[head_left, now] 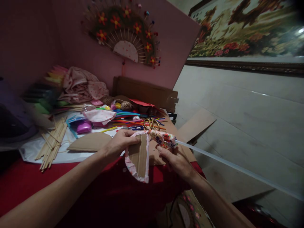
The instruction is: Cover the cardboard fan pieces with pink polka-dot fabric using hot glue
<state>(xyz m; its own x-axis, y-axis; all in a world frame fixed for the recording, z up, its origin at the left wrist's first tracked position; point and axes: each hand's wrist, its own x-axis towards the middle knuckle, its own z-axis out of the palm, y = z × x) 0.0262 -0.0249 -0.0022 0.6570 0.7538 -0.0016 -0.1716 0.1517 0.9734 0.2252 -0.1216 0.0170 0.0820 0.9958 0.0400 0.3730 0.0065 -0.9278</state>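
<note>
My left hand point(121, 142) pinches a half-round cardboard piece point(140, 158) by its upper edge. Pink and white fabric wraps over the curved rim of that piece, leaving bare cardboard in the middle. In my right hand point(174, 160) is a floral-patterned glue gun point(163, 138), with a long translucent glue stick point(228, 163) running out of its back to the right. The gun's tip is at the top corner of the fabric-edged piece; whether it touches cannot be made out. Just behind lie gold-handled scissors point(151, 124).
A plain half-round cardboard piece point(89, 142) and wooden sticks point(52, 144) lie on the left. Coloured pipe cleaners point(133, 114), twine balls point(126, 106) and crumpled pink dotted cloth point(82, 84) sit behind. A decorated fan point(125, 50) hangs on a pink panel.
</note>
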